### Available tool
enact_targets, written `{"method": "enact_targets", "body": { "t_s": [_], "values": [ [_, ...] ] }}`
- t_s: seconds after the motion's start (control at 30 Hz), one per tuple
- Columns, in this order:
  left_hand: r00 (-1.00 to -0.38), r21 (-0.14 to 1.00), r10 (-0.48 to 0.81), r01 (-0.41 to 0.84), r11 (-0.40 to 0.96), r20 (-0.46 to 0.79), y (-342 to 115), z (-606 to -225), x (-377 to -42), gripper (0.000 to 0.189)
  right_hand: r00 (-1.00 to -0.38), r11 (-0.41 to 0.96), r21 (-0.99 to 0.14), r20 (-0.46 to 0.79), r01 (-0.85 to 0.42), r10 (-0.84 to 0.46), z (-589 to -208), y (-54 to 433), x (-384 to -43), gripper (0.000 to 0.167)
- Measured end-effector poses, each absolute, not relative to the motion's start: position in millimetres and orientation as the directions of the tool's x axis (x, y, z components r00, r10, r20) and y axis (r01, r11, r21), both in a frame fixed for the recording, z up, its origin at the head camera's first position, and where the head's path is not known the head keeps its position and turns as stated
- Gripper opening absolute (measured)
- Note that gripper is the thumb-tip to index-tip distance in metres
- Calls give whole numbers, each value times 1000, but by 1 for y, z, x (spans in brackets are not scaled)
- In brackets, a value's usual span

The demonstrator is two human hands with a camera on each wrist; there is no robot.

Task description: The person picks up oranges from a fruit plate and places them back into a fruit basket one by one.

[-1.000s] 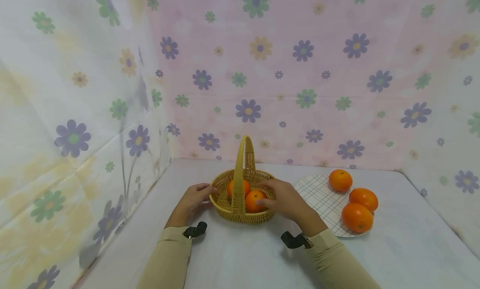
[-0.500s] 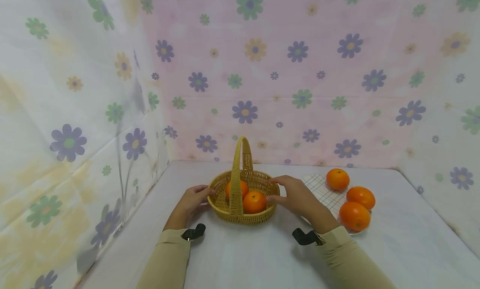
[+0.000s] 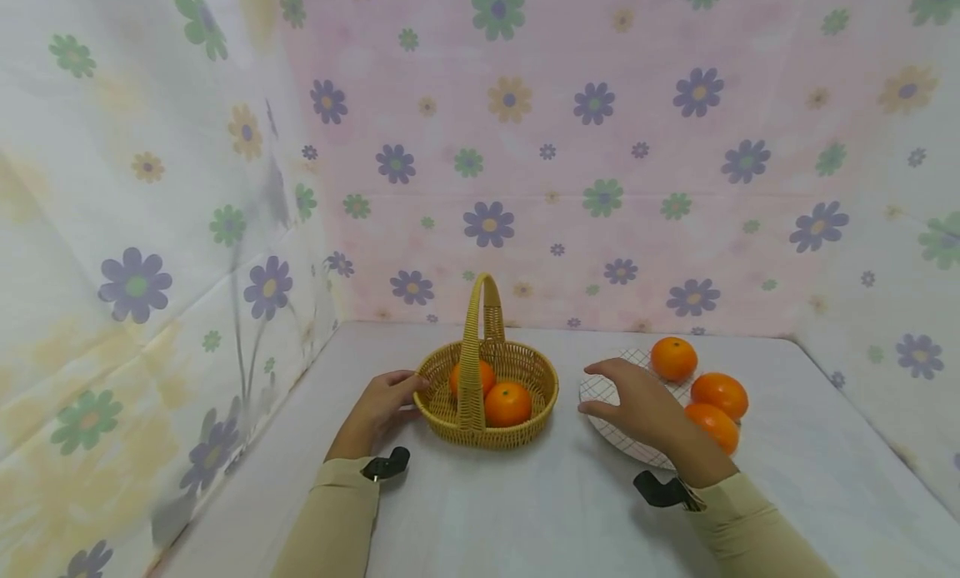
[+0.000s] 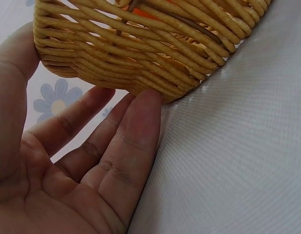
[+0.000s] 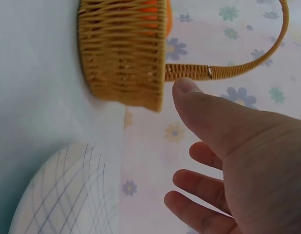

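A yellow wicker basket with a tall arched handle stands upright on the table. Two oranges lie in it, the rear one partly behind the handle. My left hand holds the basket's left side, thumb at the rim and fingertips against the outer wall low down in the left wrist view. My right hand hovers over a white plate with a grid pattern, thumb and fingers spread with nothing between them. In the right wrist view, the basket wall is apart from that hand.
Three oranges lie at the plate's right side: a back one, a middle one and a front one partly hidden by my right hand. A white cloth covers the table. Flowered fabric hangs behind and at both sides.
My right hand has let go of the front orange in the basket, drawn out and moved right over the plate. My left hand stays at the basket's left side.
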State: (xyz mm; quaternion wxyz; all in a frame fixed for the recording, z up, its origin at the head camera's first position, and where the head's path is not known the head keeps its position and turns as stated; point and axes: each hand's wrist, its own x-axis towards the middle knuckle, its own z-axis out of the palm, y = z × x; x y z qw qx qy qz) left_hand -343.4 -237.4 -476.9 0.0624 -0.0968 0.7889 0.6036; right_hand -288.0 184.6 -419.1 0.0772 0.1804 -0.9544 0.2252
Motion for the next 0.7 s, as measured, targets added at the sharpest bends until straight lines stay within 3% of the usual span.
{"method": "enact_targets", "body": {
  "t_s": [0.47,0.7],
  "values": [
    [-971,935,-99,-237,262,-219,-242,-477,-340,55,-927,884,-334,292,-328,-233,-416,246,-260,72],
    [-977,943,-78,-214,256,-201,-239,-477,-340,51,-931,904,-342,340,-257,-136,-412,280,-251,61]
  ]
}}
